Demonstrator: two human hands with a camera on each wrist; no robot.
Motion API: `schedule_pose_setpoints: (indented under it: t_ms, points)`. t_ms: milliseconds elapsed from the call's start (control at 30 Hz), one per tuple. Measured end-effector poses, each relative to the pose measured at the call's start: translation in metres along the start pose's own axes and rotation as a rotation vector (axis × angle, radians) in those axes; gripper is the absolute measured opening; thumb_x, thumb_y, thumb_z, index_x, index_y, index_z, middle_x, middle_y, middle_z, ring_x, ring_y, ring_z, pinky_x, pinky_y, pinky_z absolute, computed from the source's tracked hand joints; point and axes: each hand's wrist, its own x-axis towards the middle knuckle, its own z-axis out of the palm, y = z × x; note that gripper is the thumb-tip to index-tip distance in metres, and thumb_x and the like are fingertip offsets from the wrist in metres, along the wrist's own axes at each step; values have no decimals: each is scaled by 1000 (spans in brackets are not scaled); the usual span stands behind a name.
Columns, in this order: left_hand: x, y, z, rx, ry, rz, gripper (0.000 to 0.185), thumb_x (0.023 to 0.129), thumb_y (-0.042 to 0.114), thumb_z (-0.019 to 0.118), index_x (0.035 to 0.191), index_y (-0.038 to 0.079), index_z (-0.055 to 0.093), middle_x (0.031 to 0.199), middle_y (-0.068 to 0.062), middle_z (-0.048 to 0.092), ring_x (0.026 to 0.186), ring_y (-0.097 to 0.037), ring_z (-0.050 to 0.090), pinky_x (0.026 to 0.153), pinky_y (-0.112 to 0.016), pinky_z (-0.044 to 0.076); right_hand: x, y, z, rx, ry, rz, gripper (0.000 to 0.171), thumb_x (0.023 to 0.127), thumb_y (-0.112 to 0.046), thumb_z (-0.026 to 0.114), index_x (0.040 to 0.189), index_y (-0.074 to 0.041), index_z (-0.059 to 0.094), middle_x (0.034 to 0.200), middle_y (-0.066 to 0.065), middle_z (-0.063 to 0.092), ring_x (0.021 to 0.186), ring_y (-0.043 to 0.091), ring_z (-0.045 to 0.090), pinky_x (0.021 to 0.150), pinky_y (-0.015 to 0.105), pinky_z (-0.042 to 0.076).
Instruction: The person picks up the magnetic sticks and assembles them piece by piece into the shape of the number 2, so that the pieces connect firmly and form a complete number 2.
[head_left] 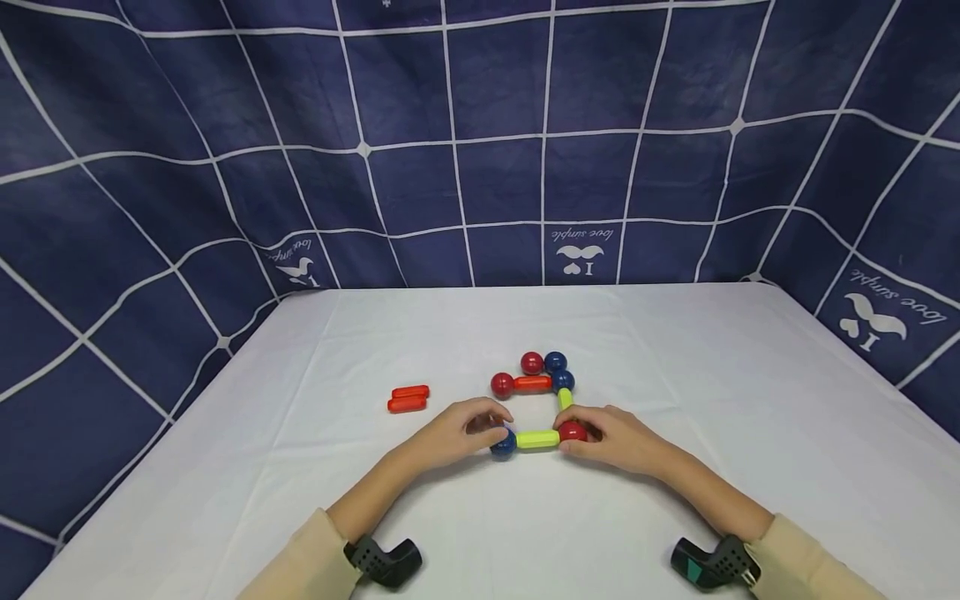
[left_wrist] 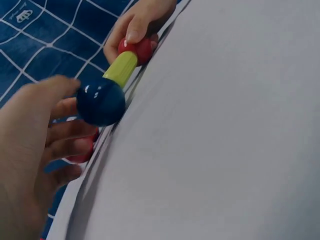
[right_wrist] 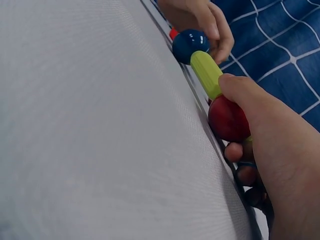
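A frame of magnetic rods and balls lies on the white table (head_left: 675, 500). My left hand (head_left: 468, 429) grips a blue ball (head_left: 503, 444) (left_wrist: 100, 101) (right_wrist: 190, 45) at its near left corner. My right hand (head_left: 607, 433) grips a red ball (head_left: 572, 431) (left_wrist: 141, 49) (right_wrist: 228, 119) at the near right corner. A yellow-green rod (head_left: 537, 438) (left_wrist: 120, 68) (right_wrist: 206, 73) joins the two balls. A second yellow-green rod (head_left: 565, 398) runs back to a blue ball (head_left: 562, 381), and a red rod (head_left: 532, 383) links that to a red ball (head_left: 502, 384).
Behind the frame sit a loose red ball (head_left: 532, 362) and a blue ball (head_left: 555, 362). Two red rods (head_left: 408, 398) lie side by side to the left. A navy cloth with a white grid (head_left: 480, 133) hangs around the table.
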Motion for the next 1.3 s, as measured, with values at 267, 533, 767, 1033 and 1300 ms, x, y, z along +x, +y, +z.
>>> schedule_pose_setpoints:
  t_ms: [267, 533, 767, 1033, 1300]
  points:
    - [-2, -17, -37, 243, 300, 6, 14, 97, 17, 63, 100, 8, 73, 89, -2, 66, 77, -10, 48, 67, -23, 41, 0, 1, 1, 19, 2, -3, 28, 92, -34, 70, 115, -19, 67, 91, -4, 62, 81, 7, 51, 66, 21, 42]
    - [-16, -57, -75, 299, 366, -102, 13, 93, 13, 68, 102, 6, 74, 95, -7, 69, 91, -21, 55, 80, -35, 45, 0, 2, 2, 28, -2, 1, 28, 92, -34, 70, 115, -19, 66, 92, -4, 63, 81, 8, 51, 66, 21, 42]
    - [-21, -72, -84, 182, 284, -215, 21, 94, 13, 65, 109, 0, 72, 102, -14, 68, 92, -22, 53, 83, -34, 42, 0, 2, 1, 36, -5, 6, 28, 92, -34, 69, 116, -19, 66, 93, -3, 62, 82, 9, 51, 67, 21, 42]
    - [-19, -71, -81, 225, 282, -251, 23, 93, 15, 68, 109, -1, 72, 98, -14, 69, 88, -21, 53, 80, -32, 41, -1, 2, 2, 46, -5, 33, 27, 92, -34, 69, 115, -20, 66, 94, -2, 62, 84, 13, 51, 67, 22, 41]
    - [-19, -68, -83, 252, 269, -292, 27, 93, 18, 68, 112, -1, 71, 102, -14, 68, 90, -23, 54, 81, -33, 42, 1, 3, 2, 50, -8, 10, 28, 92, -33, 69, 116, -18, 66, 91, -3, 61, 82, 10, 52, 66, 21, 42]
